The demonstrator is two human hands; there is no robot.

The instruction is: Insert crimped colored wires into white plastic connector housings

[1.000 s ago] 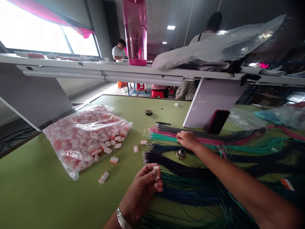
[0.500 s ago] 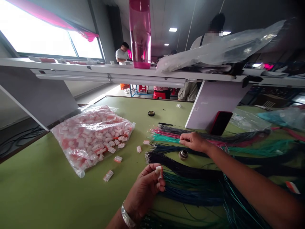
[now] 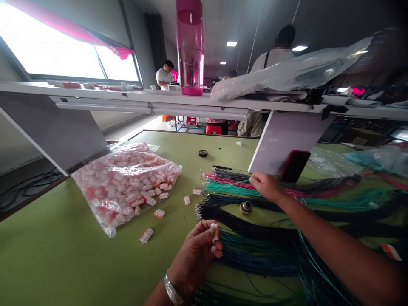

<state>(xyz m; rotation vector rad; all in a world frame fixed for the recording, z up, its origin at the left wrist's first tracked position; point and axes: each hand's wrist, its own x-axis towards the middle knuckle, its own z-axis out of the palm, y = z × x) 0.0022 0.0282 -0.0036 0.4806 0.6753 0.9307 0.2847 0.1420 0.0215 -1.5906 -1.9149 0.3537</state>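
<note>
My left hand (image 3: 194, 259) is at the bottom centre, its fingers shut on a small white-and-orange wire connector (image 3: 214, 232). Thin wires from the bundles lie just beside it. My right hand (image 3: 266, 187) pinches a single teal wire (image 3: 237, 183) above a long spread of black, pink, teal and blue wire bundles (image 3: 255, 225). Several loose connectors (image 3: 159, 213) lie on the green tabletop (image 3: 63, 250), spilling from a clear plastic bag of connectors (image 3: 124, 187). A small metal ferrule (image 3: 245, 208) stands among the wires.
A black tape roll (image 3: 203, 153) and a red-cased phone (image 3: 295, 165) sit beyond the wires. Above runs a white shelf (image 3: 127, 97) holding a pink bottle (image 3: 190, 46) and plastic sheeting (image 3: 287, 76). Co-workers (image 3: 272, 55) stand beyond it.
My right hand has shifted right and slightly up, now drawing out a thin teal wire. My left hand still holds the connector. The whole view has drifted slightly.
</note>
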